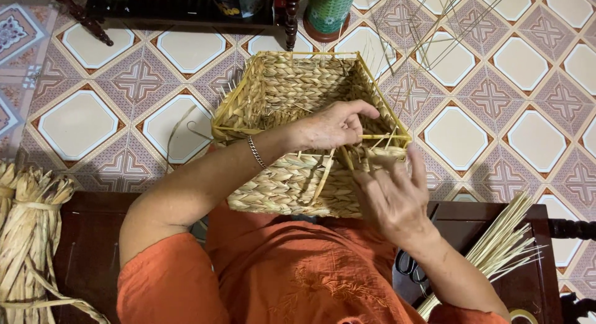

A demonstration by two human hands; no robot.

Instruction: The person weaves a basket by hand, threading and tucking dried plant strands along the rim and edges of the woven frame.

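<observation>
Where the near rim meets the lap, both hands at work on one basket (292,113). Left hand (332,126) curled over that rim from the inside, fingers pinched narrow on a stake or strand; just what, too small to tell. Right hand (392,200) outside the near wall, fingers spread loose, pinching nothing visible, close under the same stretch of rim. Loose strand (324,178) hanging down the wall between the two hands, nearer the left, its long axis running from the rim toward the body. Basket rectangular, tilted, mouth turned away toward the tiled floor (87,122), long side lying across the lap. Beyond: one bundle of straw (28,237) at far left, one sheaf of thin reeds (496,249) at right, one pair of scissors (411,265) on the dark bench beside it, one green canister (328,12) on the floor past the basket.
</observation>
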